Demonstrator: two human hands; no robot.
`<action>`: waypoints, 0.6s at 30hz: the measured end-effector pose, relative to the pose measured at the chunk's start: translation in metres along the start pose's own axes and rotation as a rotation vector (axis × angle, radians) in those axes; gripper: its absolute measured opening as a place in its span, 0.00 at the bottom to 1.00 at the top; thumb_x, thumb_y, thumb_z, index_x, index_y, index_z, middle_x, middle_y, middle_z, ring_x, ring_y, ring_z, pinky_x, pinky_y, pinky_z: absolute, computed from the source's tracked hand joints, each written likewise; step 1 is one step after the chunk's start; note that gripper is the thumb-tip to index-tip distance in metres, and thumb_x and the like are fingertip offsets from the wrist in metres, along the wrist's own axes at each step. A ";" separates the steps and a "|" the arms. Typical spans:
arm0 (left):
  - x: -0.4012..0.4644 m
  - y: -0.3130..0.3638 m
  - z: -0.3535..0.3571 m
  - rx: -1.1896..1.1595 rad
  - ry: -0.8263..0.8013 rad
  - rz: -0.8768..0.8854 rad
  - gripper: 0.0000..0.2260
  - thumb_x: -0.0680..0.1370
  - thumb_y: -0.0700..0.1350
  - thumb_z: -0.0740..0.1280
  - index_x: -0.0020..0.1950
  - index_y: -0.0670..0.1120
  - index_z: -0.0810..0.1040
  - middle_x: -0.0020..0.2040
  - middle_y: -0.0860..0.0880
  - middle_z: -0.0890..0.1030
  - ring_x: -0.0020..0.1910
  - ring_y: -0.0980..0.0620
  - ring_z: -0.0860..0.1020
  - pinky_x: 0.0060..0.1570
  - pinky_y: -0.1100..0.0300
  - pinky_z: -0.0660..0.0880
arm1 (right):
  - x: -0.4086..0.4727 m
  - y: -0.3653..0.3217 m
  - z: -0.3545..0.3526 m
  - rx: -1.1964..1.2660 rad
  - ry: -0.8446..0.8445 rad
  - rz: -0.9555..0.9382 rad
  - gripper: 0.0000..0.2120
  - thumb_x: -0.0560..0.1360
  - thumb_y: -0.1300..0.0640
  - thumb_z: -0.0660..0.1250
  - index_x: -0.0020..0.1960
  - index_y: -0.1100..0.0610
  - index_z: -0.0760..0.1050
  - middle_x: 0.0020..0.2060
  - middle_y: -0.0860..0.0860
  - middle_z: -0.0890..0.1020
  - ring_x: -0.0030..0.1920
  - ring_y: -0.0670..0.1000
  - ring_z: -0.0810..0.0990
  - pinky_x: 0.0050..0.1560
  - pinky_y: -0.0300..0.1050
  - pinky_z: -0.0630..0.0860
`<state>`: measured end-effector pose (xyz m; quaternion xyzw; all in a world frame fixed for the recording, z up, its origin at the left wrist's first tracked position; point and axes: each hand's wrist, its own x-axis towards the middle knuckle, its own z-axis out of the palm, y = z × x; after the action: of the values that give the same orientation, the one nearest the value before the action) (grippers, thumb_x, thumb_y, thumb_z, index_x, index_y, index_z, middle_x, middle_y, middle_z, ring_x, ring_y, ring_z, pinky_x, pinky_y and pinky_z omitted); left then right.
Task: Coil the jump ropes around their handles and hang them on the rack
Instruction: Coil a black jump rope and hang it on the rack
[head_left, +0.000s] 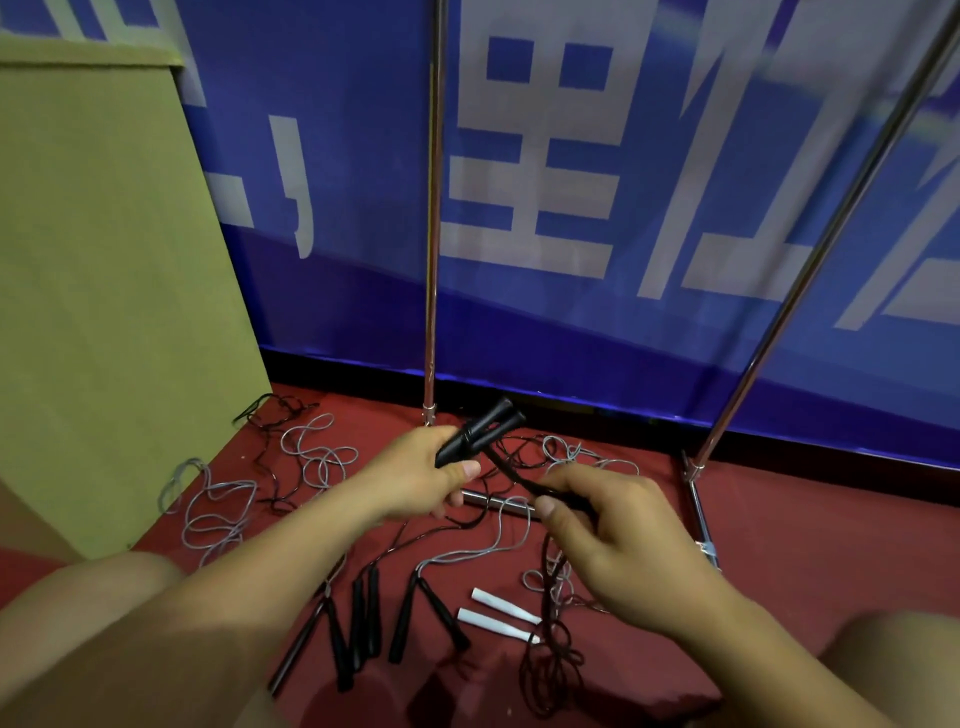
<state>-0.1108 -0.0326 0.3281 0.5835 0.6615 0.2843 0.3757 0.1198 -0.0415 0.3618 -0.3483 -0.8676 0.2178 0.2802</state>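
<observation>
My left hand grips a pair of black jump rope handles held side by side, their tips pointing up and right. A few turns of black rope wrap their middle. My right hand pinches the same black rope just right of the handles, and the slack hangs down to a tangle on the floor. Below my hands lie several black handles and two white handles. The rack's metal poles rise behind.
Grey and black ropes sprawl over the red floor. A metal base bar lies under my hands, another runs at the right. A cardboard box stands at the left, a blue banner behind. My knees frame the bottom corners.
</observation>
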 end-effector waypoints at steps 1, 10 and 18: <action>-0.001 -0.002 0.003 0.081 -0.013 0.015 0.04 0.82 0.46 0.66 0.55 0.50 0.75 0.36 0.49 0.83 0.30 0.53 0.80 0.34 0.62 0.77 | 0.000 0.001 0.000 0.003 0.004 0.003 0.04 0.78 0.55 0.67 0.46 0.47 0.78 0.32 0.35 0.76 0.33 0.40 0.74 0.33 0.31 0.65; -0.024 0.010 0.024 0.701 -0.058 0.257 0.12 0.79 0.57 0.66 0.59 0.58 0.67 0.50 0.52 0.81 0.52 0.43 0.80 0.46 0.52 0.75 | 0.005 0.016 -0.001 -0.080 0.127 -0.051 0.05 0.77 0.53 0.65 0.47 0.51 0.79 0.37 0.42 0.77 0.40 0.41 0.75 0.40 0.33 0.68; -0.042 0.021 0.036 0.556 -0.197 0.568 0.12 0.77 0.48 0.71 0.44 0.52 0.68 0.39 0.59 0.69 0.41 0.58 0.69 0.43 0.56 0.70 | 0.017 0.032 -0.008 0.043 0.102 0.259 0.04 0.73 0.55 0.75 0.47 0.47 0.84 0.41 0.43 0.83 0.41 0.41 0.80 0.45 0.31 0.73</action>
<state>-0.0681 -0.0725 0.3321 0.8466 0.4866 0.1299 0.1720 0.1299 -0.0064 0.3558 -0.4619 -0.7952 0.2528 0.3007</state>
